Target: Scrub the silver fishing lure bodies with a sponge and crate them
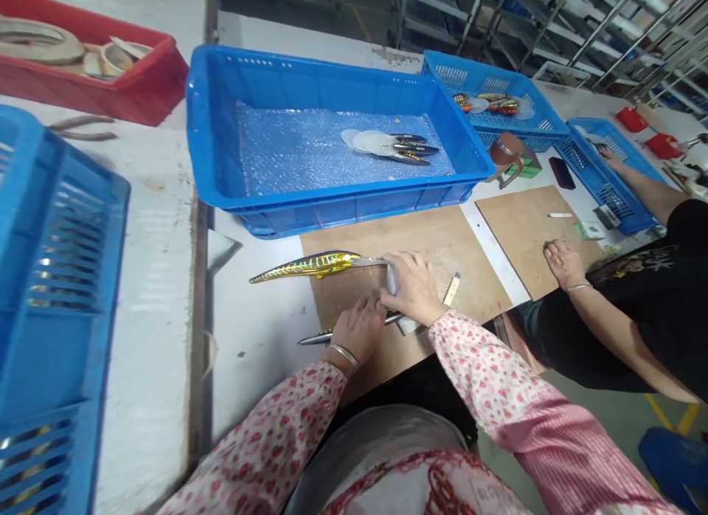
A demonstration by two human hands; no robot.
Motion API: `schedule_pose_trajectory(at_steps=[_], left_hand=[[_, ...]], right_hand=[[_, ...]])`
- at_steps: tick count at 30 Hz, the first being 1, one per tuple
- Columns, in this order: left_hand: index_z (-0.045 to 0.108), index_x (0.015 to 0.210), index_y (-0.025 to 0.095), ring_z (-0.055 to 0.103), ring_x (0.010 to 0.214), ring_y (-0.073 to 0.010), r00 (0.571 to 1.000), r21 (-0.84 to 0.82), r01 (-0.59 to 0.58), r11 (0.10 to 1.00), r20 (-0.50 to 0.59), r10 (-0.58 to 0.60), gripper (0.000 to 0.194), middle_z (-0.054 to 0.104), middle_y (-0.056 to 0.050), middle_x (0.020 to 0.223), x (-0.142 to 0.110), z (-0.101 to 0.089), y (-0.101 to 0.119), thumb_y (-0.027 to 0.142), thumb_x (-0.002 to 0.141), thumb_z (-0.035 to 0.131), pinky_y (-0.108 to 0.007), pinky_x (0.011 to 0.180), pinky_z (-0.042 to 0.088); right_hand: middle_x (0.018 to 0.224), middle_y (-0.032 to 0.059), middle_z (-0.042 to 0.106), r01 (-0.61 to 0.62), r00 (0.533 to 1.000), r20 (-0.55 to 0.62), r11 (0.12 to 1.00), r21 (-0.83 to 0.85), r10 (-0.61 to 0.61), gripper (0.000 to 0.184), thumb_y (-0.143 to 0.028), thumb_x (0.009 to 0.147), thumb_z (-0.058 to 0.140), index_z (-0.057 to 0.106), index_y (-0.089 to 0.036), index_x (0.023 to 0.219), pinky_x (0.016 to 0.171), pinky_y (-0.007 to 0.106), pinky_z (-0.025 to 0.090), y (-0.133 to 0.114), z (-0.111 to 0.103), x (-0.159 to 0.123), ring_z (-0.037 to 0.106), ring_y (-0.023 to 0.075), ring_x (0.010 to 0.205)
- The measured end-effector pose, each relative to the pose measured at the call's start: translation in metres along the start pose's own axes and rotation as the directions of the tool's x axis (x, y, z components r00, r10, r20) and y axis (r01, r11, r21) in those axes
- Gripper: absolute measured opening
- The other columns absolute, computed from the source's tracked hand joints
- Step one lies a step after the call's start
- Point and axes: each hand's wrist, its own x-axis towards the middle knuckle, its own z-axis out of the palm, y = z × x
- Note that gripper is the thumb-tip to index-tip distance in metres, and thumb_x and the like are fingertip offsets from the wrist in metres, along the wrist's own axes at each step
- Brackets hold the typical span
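Observation:
A gold fishing lure (304,265) with a dark back lies across the edge of the brown board, its clear lip pointing to my right hand. My right hand (414,286) pinches a thin translucent piece (392,277) by that lip; whether the two are joined, I cannot tell. Closed over a second, dark and silver lure (315,339), my left hand (362,327) rests just below, fingertips close to the right thumb. Part of a whitish piece (408,325) shows under my right wrist. Beside that wrist lies a pale stick with a green end (452,288).
Behind the board stands a blue bin (332,205) lined with bubble wrap, holding several lures. A red bin (160,80) with tape rolls, pliers (82,122) and a blue slotted crate (82,205) are at left. A co-worker's hand (567,263) rests on another board at right.

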Motion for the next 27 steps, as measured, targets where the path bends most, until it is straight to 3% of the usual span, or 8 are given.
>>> schedule_pose_trajectory(at_steps=[5, 12, 15, 21, 27], left_hand=[[0.057, 0.098, 0.013, 0.058, 0.092, -0.0257, 0.999, -0.022, -0.007, 1.0, 0.037, 0.007, 0.027, 0.062, -0.013, 0.097, 0.001, -0.002, 0.0, 0.016, 0.091, 0.031, -0.034, 0.064, 0.052], [0.055, 0.102, 0.013, 0.059, 0.093, -0.026, 1.0, -0.018, -0.012, 1.0, 0.027, 0.012, 0.025, 0.062, -0.013, 0.099, 0.001, -0.001, -0.002, 0.02, 0.091, 0.034, -0.034, 0.064, 0.051], [0.056, 0.098, 0.014, 0.06, 0.091, -0.0259, 0.999, -0.027, -0.01, 1.0, 0.038, 0.011, 0.022, 0.062, -0.012, 0.097, 0.002, -0.001, -0.002, 0.021, 0.091, 0.037, -0.035, 0.066, 0.051], [0.056, 0.108, 0.012, 0.059, 0.097, -0.0264, 0.998, -0.022, -0.006, 1.0, 0.057, 0.007, 0.029, 0.062, -0.016, 0.103, 0.002, -0.006, -0.001, 0.019, 0.09, 0.034, -0.035, 0.066, 0.052], [0.058, 0.1, 0.014, 0.06, 0.093, -0.0256, 0.998, -0.037, -0.001, 0.999, 0.059, 0.003, 0.026, 0.062, -0.014, 0.097, 0.003, -0.003, -0.001, 0.018, 0.09, 0.034, -0.034, 0.065, 0.052]], right_hand=[[0.123, 0.0102, 0.055, -0.023, 0.997, -0.067, 1.0, 0.021, 0.025, 0.054, -0.038, 0.072, 0.061, 0.053, -0.018, 0.122, 0.1, 0.048, 0.035, 0.026, -0.011, -0.007, 0.045, 0.0304, 0.115], [0.126, 0.0071, 0.053, 0.124, 0.99, 0.058, 0.99, 0.072, -0.128, 0.06, -0.033, 0.071, 0.063, 0.05, -0.021, 0.127, 0.101, 0.044, 0.035, 0.017, -0.007, 0.003, 0.041, 0.0278, 0.119], [0.122, 0.0082, 0.055, 0.104, 0.993, 0.04, 0.992, 0.073, -0.107, 0.057, -0.034, 0.071, 0.063, 0.051, -0.02, 0.125, 0.1, 0.044, 0.036, 0.025, -0.01, 0.002, 0.043, 0.028, 0.116], [0.128, 0.0074, 0.052, 0.087, 0.994, 0.064, 0.996, 0.027, -0.089, 0.062, -0.033, 0.07, 0.065, 0.049, -0.022, 0.129, 0.1, 0.046, 0.034, 0.006, -0.003, 0.006, 0.039, 0.0292, 0.12], [0.123, 0.0086, 0.054, 0.018, 0.996, 0.087, 1.0, -0.004, -0.018, 0.057, -0.035, 0.072, 0.063, 0.051, -0.02, 0.126, 0.097, 0.047, 0.036, 0.012, -0.011, 0.005, 0.041, 0.03, 0.116]])
